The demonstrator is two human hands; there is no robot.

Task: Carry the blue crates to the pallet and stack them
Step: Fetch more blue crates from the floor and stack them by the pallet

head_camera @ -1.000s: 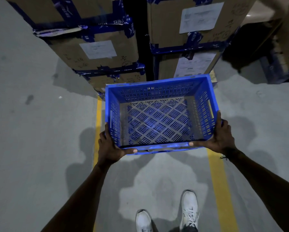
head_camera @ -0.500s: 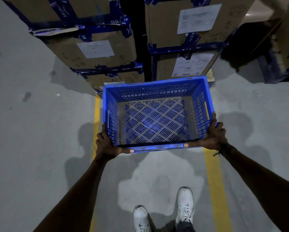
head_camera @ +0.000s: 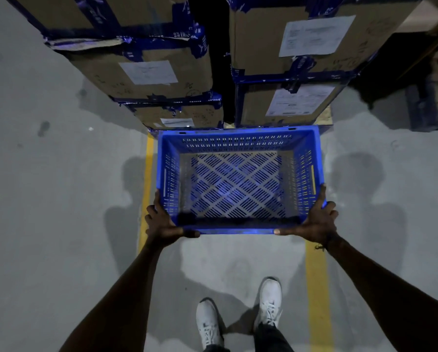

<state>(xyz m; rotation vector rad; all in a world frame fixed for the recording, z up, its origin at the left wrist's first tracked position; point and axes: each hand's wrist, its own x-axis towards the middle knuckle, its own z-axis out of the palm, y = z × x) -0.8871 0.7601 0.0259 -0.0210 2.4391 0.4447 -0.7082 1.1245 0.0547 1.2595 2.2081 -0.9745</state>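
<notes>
Blue crate (head_camera: 235, 184), empty, being carried above floor (head_camera: 60, 199): left hand (head_camera: 162, 222), right hand (head_camera: 314, 222), fingers clasping near corners; pallet unseen, stacking pending.

Bare arms, white shoes

No sleeves in view; a thin dark band (head_camera: 323, 246) circles the right wrist, white laced sneakers (head_camera: 270, 303) under dark trouser cuffs (head_camera: 268, 337)

Dim grey concrete floor (head_camera: 47, 224), yellow lines (head_camera: 318, 288), taped cardboard boxes (head_camera: 151, 72), perhaps on pallets.
</notes>
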